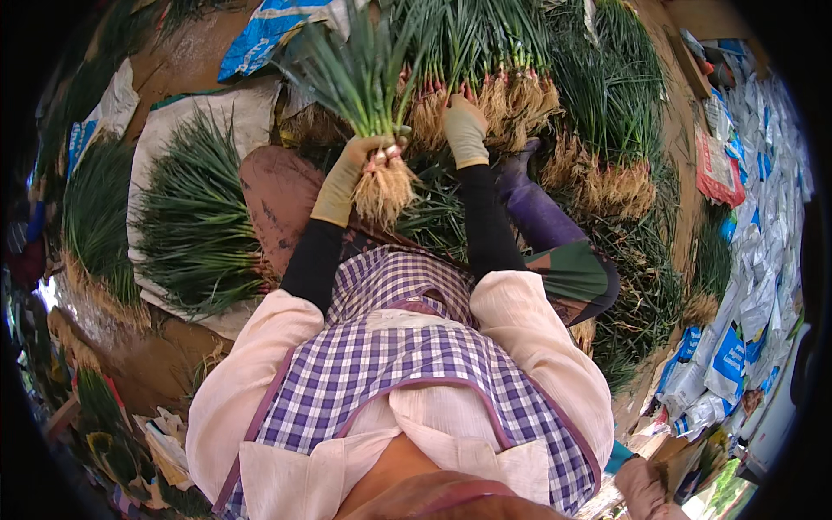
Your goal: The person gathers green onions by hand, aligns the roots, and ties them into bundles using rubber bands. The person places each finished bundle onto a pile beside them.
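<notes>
My left hand [354,166], in a pale work glove, is closed round a bunch of spring onions [382,165]. The white bulbs and tan roots hang below my fingers, and the green leaves fan upward. My right hand [464,123], gloved alike, is at the front edge of a large heap of spring onions [485,52]. Its fingers are closed at the reddish stem bases, partly hidden among them. Roots of the heap [520,100] hang to the right of this hand.
On the left, spring onions [195,217] lie on a white sack [152,156]. More heaps [607,104] stand at the right, above loose leaves [637,303]. A purple boot [537,208] is right of my right forearm. Silver and blue plastic packaging [737,329] covers the far right.
</notes>
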Tool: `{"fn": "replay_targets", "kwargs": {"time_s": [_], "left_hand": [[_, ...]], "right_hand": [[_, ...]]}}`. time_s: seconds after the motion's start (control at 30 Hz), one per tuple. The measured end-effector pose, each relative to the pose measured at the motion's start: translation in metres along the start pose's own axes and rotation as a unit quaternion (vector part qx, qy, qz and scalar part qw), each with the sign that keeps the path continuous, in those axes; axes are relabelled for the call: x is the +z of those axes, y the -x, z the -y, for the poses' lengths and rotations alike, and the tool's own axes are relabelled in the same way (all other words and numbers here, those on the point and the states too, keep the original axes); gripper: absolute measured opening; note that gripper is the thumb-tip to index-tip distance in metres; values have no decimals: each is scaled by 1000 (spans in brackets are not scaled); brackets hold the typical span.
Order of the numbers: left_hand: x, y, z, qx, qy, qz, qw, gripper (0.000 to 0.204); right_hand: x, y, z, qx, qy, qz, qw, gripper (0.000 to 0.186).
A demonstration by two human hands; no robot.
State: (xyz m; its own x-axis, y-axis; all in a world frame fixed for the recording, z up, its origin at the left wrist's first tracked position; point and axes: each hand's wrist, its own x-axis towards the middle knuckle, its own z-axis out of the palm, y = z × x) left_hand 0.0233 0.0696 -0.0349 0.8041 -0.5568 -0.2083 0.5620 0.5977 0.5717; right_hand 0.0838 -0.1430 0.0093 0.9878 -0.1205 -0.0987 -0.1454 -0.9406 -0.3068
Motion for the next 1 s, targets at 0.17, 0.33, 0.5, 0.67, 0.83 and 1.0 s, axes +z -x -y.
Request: {"fn": "replay_targets", "kwargs": {"time_s": [0.17, 0.33, 0.5, 0.67, 0.83, 1.0], "left_hand": [[-3, 2, 8, -24, 204, 25, 978, 45], [6, -5, 15, 4, 193, 56, 980, 37], [-6, -9, 23, -38, 27, -67, 997, 28], [4, -21, 48, -129, -68, -139, 980, 14], [25, -20, 42, -168, -60, -222, 959, 14], [48, -20, 40, -74, -86, -88, 990, 23]], "right_hand": [[19, -50, -9, -4, 73, -55, 996, 48], [18, -71, -21, 87, -9, -5, 996, 40], [0, 6, -26, 35, -433, 222, 873, 27], [42, 40, -47, -325, -130, 91, 932, 29], [35, 52, -12, -108, -138, 21, 984, 45], [80, 42, -69, -223, -269, -1, 937, 15]]}}
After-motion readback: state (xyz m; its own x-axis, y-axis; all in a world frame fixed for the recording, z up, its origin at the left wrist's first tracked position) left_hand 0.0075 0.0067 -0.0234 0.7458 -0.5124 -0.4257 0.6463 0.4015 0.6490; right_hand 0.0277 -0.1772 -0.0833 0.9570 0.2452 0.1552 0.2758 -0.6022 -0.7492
